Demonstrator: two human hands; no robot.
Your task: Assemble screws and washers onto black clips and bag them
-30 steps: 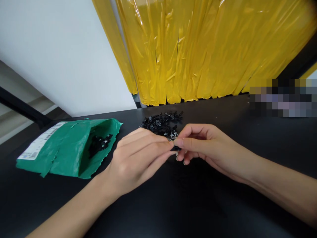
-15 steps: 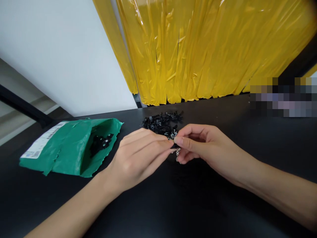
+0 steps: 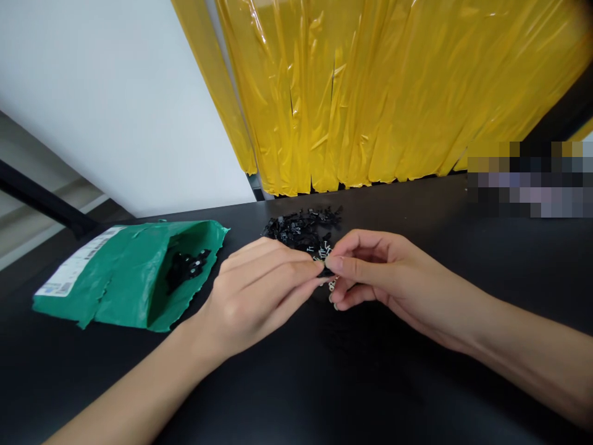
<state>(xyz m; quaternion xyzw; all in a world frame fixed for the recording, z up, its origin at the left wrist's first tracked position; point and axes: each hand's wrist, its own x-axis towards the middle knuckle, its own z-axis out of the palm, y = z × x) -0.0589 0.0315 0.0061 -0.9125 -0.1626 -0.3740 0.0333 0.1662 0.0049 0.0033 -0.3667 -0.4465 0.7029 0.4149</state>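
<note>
My left hand (image 3: 259,287) and my right hand (image 3: 380,269) meet fingertip to fingertip above the black table. Both are closed in a pinch, and a small dark piece shows between them, too hidden to name. Just behind the fingers lie loose silver screws (image 3: 324,248). Some small pale ring-like parts (image 3: 332,285) peek out below the right fingertips; nuts or washers, I cannot tell. Farther back spreads a heap of small black parts (image 3: 296,227), partly covered by my left hand.
To the left an open green plastic bag (image 3: 125,278) with a white label lies on the black table (image 3: 370,383), black pieces inside its mouth. Yellow plastic strips (image 3: 370,93) hang along the back, beside a white panel (image 3: 130,105). A blurred-out patch covers the far right.
My hands stay together at nearly the same spot, with only slight shifts of the fingers. The view has moved a little; the heap, screws and bag lie as before.
</note>
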